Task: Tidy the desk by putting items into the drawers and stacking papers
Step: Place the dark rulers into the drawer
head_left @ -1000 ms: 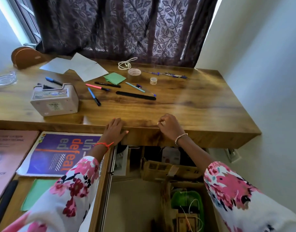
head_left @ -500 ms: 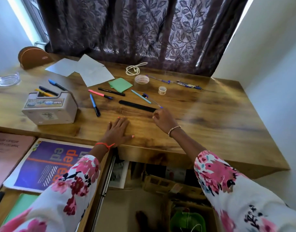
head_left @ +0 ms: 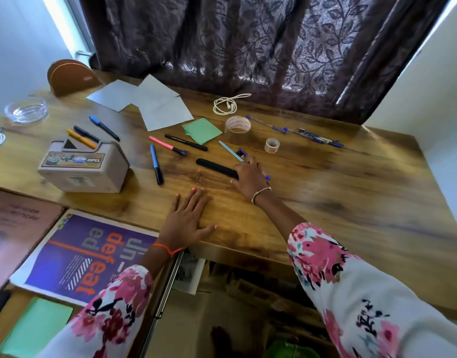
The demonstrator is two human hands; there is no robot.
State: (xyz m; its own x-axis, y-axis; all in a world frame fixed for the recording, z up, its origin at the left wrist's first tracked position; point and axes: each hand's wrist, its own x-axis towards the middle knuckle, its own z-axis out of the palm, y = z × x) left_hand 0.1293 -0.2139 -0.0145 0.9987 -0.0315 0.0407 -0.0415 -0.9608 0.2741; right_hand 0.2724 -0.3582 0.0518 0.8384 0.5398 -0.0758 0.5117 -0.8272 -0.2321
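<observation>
I see a wooden surface [head_left: 338, 202] below a dark leaf-patterned curtain [head_left: 248, 47]. White papers [head_left: 155, 104] lie near its far edge and a beige box [head_left: 85, 169] sits toward the left edge. The person's left hand [head_left: 187, 220] lies flat at the front edge, fingers apart. The right hand [head_left: 248, 174] has its fingers curled round the end of a black strip [head_left: 214, 166] mid-surface.

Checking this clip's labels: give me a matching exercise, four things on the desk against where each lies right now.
1. glass dish
2. white cable
3. black strip
4. left hand

a. flat at the near edge of the desk
b. coiled by the curtain
c. one end under the right hand
d. far left end of the desk

Pairs: 1-d, 2-b, 3-c, 4-a.
</observation>
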